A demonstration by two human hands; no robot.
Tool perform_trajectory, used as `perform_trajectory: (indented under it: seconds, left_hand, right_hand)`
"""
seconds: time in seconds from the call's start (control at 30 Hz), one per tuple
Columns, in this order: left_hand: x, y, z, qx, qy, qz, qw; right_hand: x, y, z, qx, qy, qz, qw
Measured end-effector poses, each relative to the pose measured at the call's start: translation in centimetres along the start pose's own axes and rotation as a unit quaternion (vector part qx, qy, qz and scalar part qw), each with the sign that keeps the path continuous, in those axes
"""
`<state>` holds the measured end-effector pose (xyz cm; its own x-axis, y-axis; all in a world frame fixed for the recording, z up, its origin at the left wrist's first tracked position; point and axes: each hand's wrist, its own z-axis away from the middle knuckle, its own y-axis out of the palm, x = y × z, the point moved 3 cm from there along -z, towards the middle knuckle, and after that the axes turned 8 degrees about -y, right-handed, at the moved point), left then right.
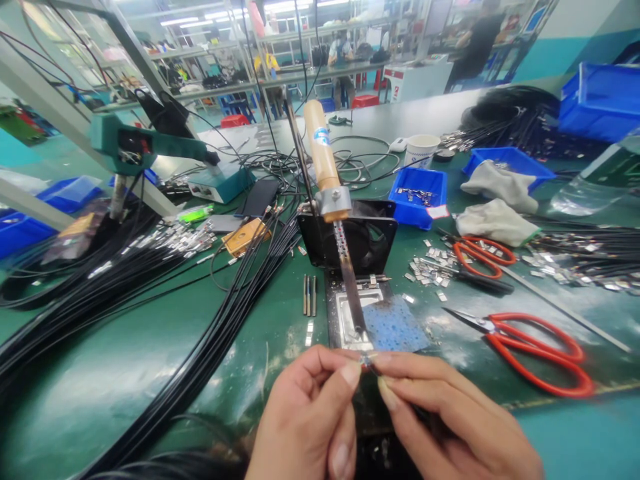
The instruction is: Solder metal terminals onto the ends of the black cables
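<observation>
My left hand [310, 407] and my right hand [450, 407] meet at the bottom centre, thumbs and forefingers closed in a pinch. Between their fingertips sits a tiny shiny piece [367, 361] with specks of colour, too small and covered to name. Just beyond the fingertips, the dark flat tip of a wooden-handled soldering iron [323, 150] slants down, the iron fixed on a stand. Under the tip lies a silver metal tray [345, 320], with a damp-looking blue sponge [395, 325] beside it to the right. A black fan [373, 233] stands behind the iron's shaft.
Red-handled scissors [540, 353] lie right, near orange-handled pliers [480, 257] and loose metal connector shells [430, 267]. Bundles of black cables [215, 327] run along the left. Blue bins [417, 193], white gloves [495, 223] and a paper cup [421, 150] stand farther back.
</observation>
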<state>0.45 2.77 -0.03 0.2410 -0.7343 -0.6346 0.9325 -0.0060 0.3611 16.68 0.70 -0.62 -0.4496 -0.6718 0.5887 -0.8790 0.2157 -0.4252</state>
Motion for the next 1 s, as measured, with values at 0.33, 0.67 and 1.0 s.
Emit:
perform_trajectory:
  seconds: [0.33, 0.67, 1.0]
  left_hand:
    - [-0.24, 0.05, -0.1, 0.002, 0.004, -0.02, 1.0]
    - [-0.25, 0.04, -0.36, 0.013, 0.012, -0.006, 1.0]
    - [-0.43, 0.25, -0.55, 0.005, 0.012, 0.014, 1.0]
  right_hand:
    - [0.04, 0.07, -0.24, 0.001, 0.007, -0.017, 1.0]
    - [-0.01, -0.09, -0.93, -0.004, 0.017, -0.031, 0.999]
    - [-0.12, -0.07, -0.75, -0.001, 0.045, -0.04, 0.998]
